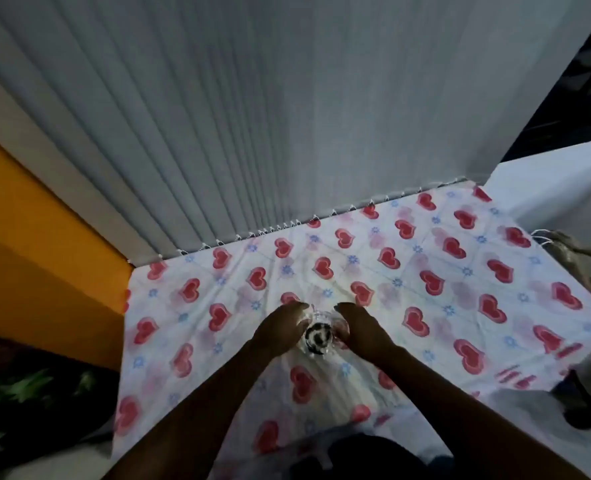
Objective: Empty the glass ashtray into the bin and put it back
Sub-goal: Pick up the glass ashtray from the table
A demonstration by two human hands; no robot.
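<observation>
Head view, ashtray: the small clear glass ashtray (317, 336) with dark ash and butts inside sits near the middle of the white tablecloth printed with red hearts (425, 271).
Left hand: the left hand (280, 329) cups the ashtray's left side, fingers curled against the glass.
Right hand: the right hand (358, 327) mirrors it on the right side.
Why 2 hands: likely to keep the loaded dish level.
Bin: not in view.
Backdrop: pale grey vertical blinds (252, 116) hang behind the table.
</observation>
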